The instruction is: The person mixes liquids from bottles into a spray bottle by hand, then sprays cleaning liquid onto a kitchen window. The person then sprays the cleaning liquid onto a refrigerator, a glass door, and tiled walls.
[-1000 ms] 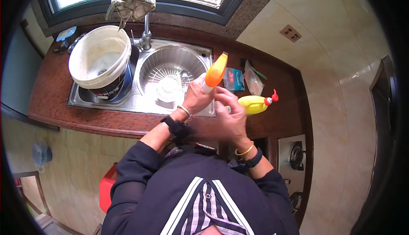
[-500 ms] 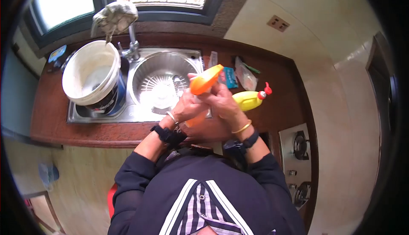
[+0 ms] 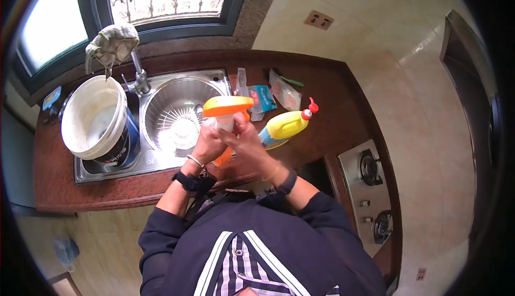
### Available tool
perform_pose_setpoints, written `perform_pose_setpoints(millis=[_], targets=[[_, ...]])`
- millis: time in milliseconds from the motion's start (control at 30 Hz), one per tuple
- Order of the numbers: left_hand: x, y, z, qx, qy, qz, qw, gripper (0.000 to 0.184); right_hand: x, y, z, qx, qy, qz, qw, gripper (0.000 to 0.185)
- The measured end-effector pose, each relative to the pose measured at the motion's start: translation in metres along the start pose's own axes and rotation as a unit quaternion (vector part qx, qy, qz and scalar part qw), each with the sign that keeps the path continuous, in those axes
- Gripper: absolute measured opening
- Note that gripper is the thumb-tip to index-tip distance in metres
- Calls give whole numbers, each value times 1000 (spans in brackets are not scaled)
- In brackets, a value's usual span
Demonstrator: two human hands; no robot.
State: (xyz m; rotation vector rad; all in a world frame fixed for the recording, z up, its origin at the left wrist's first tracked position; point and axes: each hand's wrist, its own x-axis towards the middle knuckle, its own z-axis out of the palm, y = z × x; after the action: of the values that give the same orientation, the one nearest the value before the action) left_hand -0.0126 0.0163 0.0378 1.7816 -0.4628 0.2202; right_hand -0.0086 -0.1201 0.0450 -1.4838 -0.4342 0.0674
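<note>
A spray bottle with an orange trigger head (image 3: 228, 105) is held up in front of the sink's right edge. My left hand (image 3: 208, 145) is closed around the bottle just under its head. On the right side of the neck, the fingers of my right hand (image 3: 248, 141) are wrapped round it, near the white collar. An orange part of the bottle shows below the hands; most of its body is hidden behind them. Right of my right hand stands a yellow bottle with a red cap (image 3: 287, 126).
A steel sink (image 3: 155, 159) holds a tall white-rimmed bucket (image 3: 120, 130) on its left. A grey cloth (image 3: 113, 44) hangs over the faucet (image 3: 141, 81). A blue packet (image 3: 264, 98) and a clear plastic bag (image 3: 284, 93) lie on the counter. A gas stove (image 3: 351, 175) is at right.
The view has swung, so the counter sits further left. The orange spray head has turned from slanting upward to nearly level. Both hands stay on the bottle.
</note>
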Motion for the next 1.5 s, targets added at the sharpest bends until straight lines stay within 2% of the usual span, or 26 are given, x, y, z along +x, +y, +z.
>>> perform_pose_setpoints(millis=[67,100,233,267,333,433,467,500,567,633,733,800,833,867,967,1000,1133,1167,1200,1233,1300,1333,1367,1400,1433,1500], targets=[[0,-23,-3,-129,-58,-38,989,16,-3,-7,-13,83,-54,72,992,50],[-1,-36,-6,-193,-83,-56,976,17,1,-3,-24,26,-64,30,997,58],[6,1,-26,-343,-187,-88,916,28,12,-58,-29,2,-175,48,983,62],[9,-7,-28,-318,-224,-115,914,49,15,-67,-31,-22,-196,57,979,59],[10,-13,-29,-123,-254,-22,959,57,25,-80,-26,-31,-246,21,969,55],[3,-20,-22,-57,-175,152,971,54,26,-106,-18,-37,-291,-12,956,46],[4,-9,-29,102,-145,317,932,53,24,-116,-15,-37,-302,-20,952,42],[5,2,-35,258,-106,465,841,52,25,-121,-13,-38,-313,-30,948,38],[-5,-29,-24,405,-87,505,757,44,37,-124,-16,-222,-394,-71,889,28],[-1,-66,-12,472,-94,495,723,38,37,-104,-15,-257,-375,-113,883,38],[8,-57,-13,238,-208,371,873,58,36,-76,-21,-114,-336,-72,932,52],[19,-38,-15,258,-214,338,879,64,29,-62,-24,-14,-324,40,945,64],[17,-12,-17,99,-264,212,936,63,30,-56,-27,1,-316,53,947,62],[15,14,-19,-73,-271,81,956,63,32,-50,-29,17,-308,66,949,61],[13,32,-12,-113,-210,17,971,61,23,-62,-23,-49,-266,26,962,54],[8,41,-11,-130,-173,-10,976,45,23,-58,-23,-32,-267,-27,963,45],[8,17,10,-106,-138,-26,984,44,23,-39,-26,45,-210,8,977,36],[9,22,12,-159,-115,-19,980,42,26,-23,-35,-219,-207,-143,943,36],[8,28,15,-213,-93,-12,972,40,30,0,-50,-463,-183,-279,821,36],[7,31,19,-267,-71,-8,961,39,31,-4,-50,-664,-141,-387,625,37],[6,31,26,-282,-22,-38,958,30,27,-14,-51,-482,-148,-155,850,46],[7,29,25,-270,-10,-49,962,29,22,-31,-46,-362,-142,-29,921,51],[8,27,24,-257,1,-62,964,28,19,-38,-42,-228,-131,97,960,56],[10,25,22,-314,32,-103,943,26,10,-14,-47,-143,-133,-10,981,78],[12,25,20,-370,64,-145,915,24,2,-23,-44,-164,-147,-30,975,85],[15,35,18,-331,113,-125,928,21,-14,-46,-35,-205,-183,-70,959,99]])
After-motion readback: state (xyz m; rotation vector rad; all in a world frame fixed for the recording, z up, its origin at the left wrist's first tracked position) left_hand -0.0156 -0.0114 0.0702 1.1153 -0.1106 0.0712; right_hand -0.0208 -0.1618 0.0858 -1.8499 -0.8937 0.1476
